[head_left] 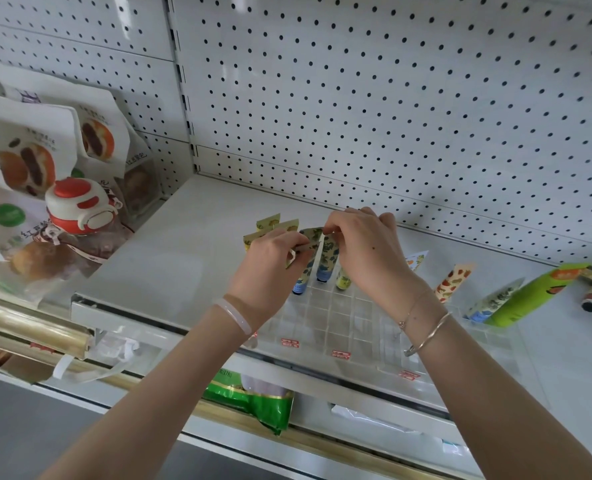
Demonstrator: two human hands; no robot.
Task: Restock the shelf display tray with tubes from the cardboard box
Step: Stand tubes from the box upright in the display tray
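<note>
Head view: left hand (273, 252) pinches a leaf-print tube (304, 273), right hand (360, 244) pinches a second tube (327, 259) beside it (both caps down) at the clear gridded tray (322, 318).

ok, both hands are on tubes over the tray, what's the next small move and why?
Probably seat the blue-patterned tube that the right hand pinches by its crimped end: push it cap-down into its back-row cell of the clear tray, then let go. Its cap looks level with the grid, and the left hand grips a second tube that needs a cell next.
</note>
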